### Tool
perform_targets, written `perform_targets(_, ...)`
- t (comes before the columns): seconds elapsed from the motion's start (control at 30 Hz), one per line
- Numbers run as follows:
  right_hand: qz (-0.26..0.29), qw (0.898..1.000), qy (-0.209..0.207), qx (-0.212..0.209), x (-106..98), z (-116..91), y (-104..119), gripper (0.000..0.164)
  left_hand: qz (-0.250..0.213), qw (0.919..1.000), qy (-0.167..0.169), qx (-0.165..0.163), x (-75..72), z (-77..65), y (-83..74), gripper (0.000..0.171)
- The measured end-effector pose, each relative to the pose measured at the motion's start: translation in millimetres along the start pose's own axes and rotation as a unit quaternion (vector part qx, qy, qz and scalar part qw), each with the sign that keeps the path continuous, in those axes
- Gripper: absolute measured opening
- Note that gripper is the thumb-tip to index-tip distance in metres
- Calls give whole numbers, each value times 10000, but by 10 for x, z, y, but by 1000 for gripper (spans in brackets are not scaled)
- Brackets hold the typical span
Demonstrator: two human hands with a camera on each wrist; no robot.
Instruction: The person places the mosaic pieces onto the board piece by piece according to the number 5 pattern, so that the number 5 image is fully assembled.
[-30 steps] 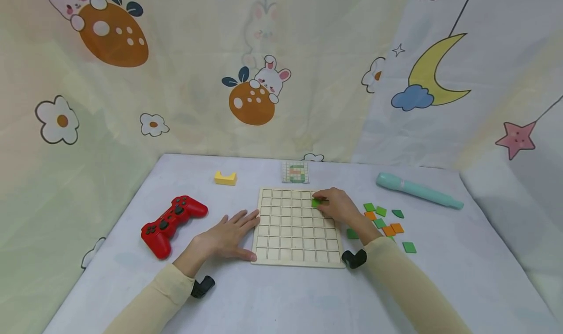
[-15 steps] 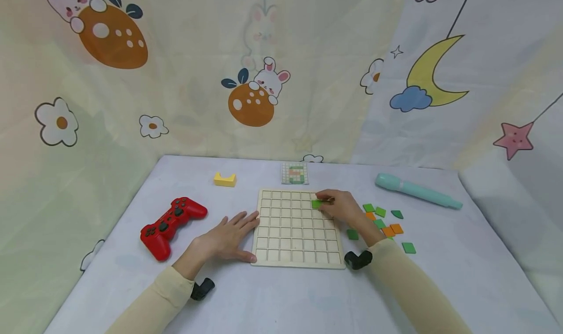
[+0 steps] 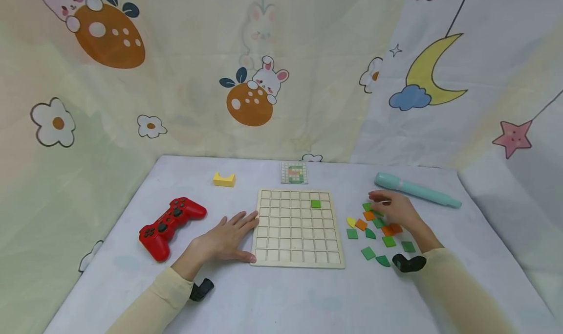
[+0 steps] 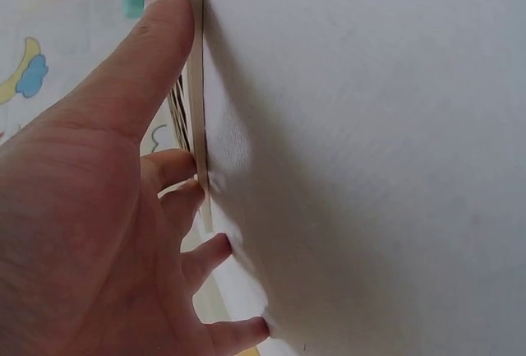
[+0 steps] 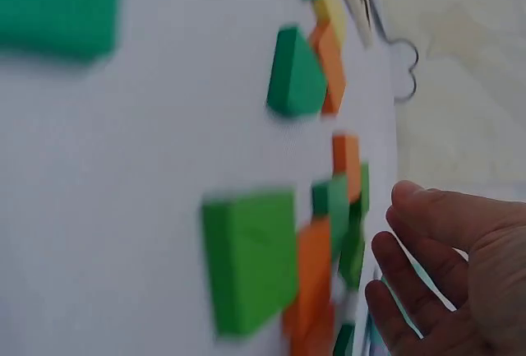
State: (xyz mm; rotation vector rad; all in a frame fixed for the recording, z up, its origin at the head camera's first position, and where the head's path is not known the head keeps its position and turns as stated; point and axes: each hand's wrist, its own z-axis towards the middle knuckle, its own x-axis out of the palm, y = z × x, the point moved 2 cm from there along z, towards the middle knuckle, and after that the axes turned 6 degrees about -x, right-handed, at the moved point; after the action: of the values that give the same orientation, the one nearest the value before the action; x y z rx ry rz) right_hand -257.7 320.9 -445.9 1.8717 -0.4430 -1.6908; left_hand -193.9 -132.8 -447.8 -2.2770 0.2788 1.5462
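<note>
My left hand (image 3: 226, 237) lies with spread fingers against the left edge of a pale wooden grid board (image 3: 293, 243); in the left wrist view its thumb (image 4: 156, 52) touches the board's rim. One light green square tile (image 3: 315, 204) sits in a cell near the board's top right. Over the scattered tiles right of the board hovers my right hand (image 3: 398, 211), fingers loosely bent, nothing visible between them. Below it are orange tiles (image 3: 361, 224), green square tiles (image 3: 389, 241), green quarter-round tiles (image 3: 383, 260) and a yellow piece (image 3: 350, 221). Some tiles are partly hidden by that hand.
A patterned grid card (image 3: 294, 173) lies behind the board. Toward the left are a red game controller (image 3: 171, 226) and a yellow notched block (image 3: 224, 180). A teal pen-shaped object (image 3: 418, 190) lies at the back right. Printed cloth hangs behind the white table (image 3: 281, 300).
My right hand has let go of the light green tile, leaving it on the board, and moved right to the loose tiles. The left hand stays at the board's edge.
</note>
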Motion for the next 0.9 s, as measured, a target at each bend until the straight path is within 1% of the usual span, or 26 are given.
perform_targets(0.17,-184,9998,-59,105,-87,-124,-144,46,-17,10000,5,-6,-3,-4,9,99)
perform_targets(0.4,-282,9995,-34,104,-63,-183,-245,46,-13,10000,16,55,8,3,6,99)
perform_targets(0.63,-413,9991,-93,8,-45,-158,-211,43,2,10000,-14,62,14,-4,7,99)
perform_targets(0.83,-326,9994,-71,46,-49,-118,-159,42,-60,10000,-19,69,7,-12,1,99)
perform_targets(0.9,-259,9996,-59,36,-47,-87,-106,43,-74,9999,-12,75,5,-11,-1,99)
